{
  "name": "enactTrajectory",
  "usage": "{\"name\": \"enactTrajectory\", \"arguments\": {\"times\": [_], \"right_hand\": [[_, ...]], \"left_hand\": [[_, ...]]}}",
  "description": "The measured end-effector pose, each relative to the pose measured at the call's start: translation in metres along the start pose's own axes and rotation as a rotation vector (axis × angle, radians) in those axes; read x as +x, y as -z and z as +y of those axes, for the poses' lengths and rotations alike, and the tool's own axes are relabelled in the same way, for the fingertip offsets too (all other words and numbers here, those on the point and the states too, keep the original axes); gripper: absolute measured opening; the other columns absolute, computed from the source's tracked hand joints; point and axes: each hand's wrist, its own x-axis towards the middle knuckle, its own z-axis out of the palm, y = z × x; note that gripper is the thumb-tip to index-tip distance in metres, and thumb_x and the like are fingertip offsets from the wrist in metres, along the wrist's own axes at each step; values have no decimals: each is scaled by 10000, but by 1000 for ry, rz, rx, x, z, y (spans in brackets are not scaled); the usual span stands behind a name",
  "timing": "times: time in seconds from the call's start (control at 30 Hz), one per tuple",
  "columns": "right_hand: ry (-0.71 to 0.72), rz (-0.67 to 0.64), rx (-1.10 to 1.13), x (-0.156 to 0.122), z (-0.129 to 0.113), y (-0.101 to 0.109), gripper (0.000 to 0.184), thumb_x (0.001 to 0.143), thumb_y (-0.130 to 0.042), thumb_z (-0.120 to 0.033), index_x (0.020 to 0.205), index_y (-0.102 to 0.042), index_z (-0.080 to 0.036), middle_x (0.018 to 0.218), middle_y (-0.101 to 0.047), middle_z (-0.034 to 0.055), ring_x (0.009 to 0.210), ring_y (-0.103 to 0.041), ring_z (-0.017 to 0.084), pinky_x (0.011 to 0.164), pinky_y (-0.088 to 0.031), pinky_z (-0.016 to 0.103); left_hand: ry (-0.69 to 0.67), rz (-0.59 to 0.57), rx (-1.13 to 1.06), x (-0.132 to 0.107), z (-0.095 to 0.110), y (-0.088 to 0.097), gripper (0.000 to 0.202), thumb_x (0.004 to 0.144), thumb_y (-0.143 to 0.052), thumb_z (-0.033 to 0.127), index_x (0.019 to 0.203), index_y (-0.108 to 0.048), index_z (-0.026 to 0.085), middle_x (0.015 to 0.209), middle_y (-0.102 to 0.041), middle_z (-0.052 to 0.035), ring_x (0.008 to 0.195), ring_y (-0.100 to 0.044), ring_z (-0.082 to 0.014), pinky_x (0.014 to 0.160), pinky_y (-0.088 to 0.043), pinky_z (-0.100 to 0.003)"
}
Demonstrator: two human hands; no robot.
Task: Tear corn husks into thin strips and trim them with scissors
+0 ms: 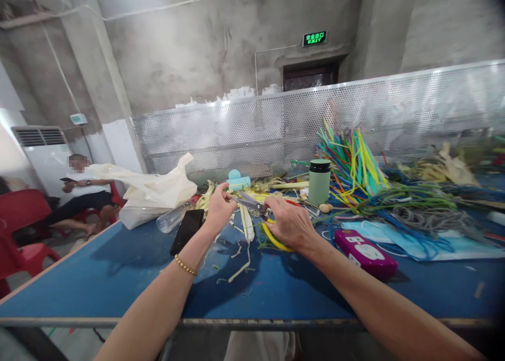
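Observation:
My left hand (219, 207) is closed in a pinch on a thin pale strip (247, 227) that hangs down to the blue table (118, 277). My right hand (288, 224) grips a pair of scissors (252, 202) with yellow handles; the blades point left toward my left hand's fingers. Pale strip cuttings (239, 269) lie on the table below both hands.
A black phone (187, 230), clear bottle (170, 220) and cream plastic bag (153, 192) lie left. A green cylinder cup (319, 181), coloured sticks (351, 161), tangled cords (418, 208) and a magenta box (366, 251) lie right. A perforated metal screen (276, 129) backs the table. A person (81, 195) sits far left.

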Motion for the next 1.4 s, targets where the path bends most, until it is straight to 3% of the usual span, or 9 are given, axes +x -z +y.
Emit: {"name": "enactTrajectory", "arguments": {"times": [0.2, 0.47, 0.73, 0.83, 0.93, 1.03, 1.1, 1.23, 1.4], "right_hand": [[0, -48, -2, 0, -2, 2, 319, 836, -561, -369, 1117, -573, -219, 1055, -660, 79, 865, -646, 223, 616, -367, 268], [15, -90, -8, 0, -1, 3, 404, 865, -551, -365, 1243, -542, -226, 1110, -664, 106, 916, -656, 236, 683, -419, 281], [-27, -67, 57, 1, -2, 4, 292, 885, -536, -349, 1136, -590, -211, 1016, -704, 89, 890, -669, 230, 690, -411, 279], [-112, 0, 121, 7, 8, 6, 262, 901, -506, -354, 1100, -592, -206, 985, -714, 83, 883, -666, 226, 687, -404, 279], [-273, 28, 94, 16, 28, 7, 322, 892, -498, -405, 1125, -591, -204, 947, -719, 106, 852, -666, 252, 682, -407, 302], [-434, -59, 74, 24, 51, 3, 405, 871, -489, -476, 1171, -595, -226, 965, -712, 127, 885, -665, 287, 709, -430, 341], [-497, -141, 88, 27, 63, -2, 440, 851, -495, -497, 1178, -605, -225, 1028, -698, 141, 942, -656, 306, 742, -447, 370], [-515, -317, 78, 30, 77, -15, 444, 827, -512, -440, 1179, -623, -193, 1106, -681, 165, 1016, -641, 323, 798, -459, 418], [-432, -443, -34, 27, 83, -28, 406, 813, -537, -331, 1155, -641, -140, 1130, -680, 186, 1053, -639, 307, 827, -461, 408]], "left_hand": [[-13, -42, 7, -3, -1, -4, 748, 640, -621, 135, 1347, -387, 64, 651, -542, 43, 564, -459, -103, 566, -354, -229], [-8, -20, -51, -2, -7, -4, 772, 659, -620, 155, 1375, -346, 63, 680, -594, 25, 576, -501, -110, 602, -397, -241], [7, -24, -27, -2, -1, -1, 742, 664, -612, 130, 1357, -359, 50, 709, -624, 2, 624, -537, -125, 642, -418, -255], [38, -21, -44, -2, 1, 0, 647, 656, -615, 123, 1275, -437, 61, 689, -621, 6, 600, -534, -120, 611, -405, -244], [43, -16, -32, -1, -1, 0, 409, 647, -626, 132, 1053, -591, 96, 664, -613, 4, 583, -523, -115, 593, -393, -239], [50, -83, -26, 0, -5, 0, 169, 669, -618, 172, 814, -682, 116, 674, -628, -13, 617, -523, -123, 613, -392, -246], [98, -157, -43, -1, -6, 1, 131, 684, -611, 210, 720, -701, 122, 619, -598, 1, 586, -487, -115, 588, -367, -242], [180, -230, -112, -2, -2, 3, 205, 684, -634, 297, 730, -726, 119, 501, -476, 35, 507, -379, -92, 512, -282, -227], [170, -230, -130, -5, 1, 2, 235, 682, -633, 329, 751, -735, 129, 539, -505, 23, 501, -340, -85, 497, -228, -231]]}}
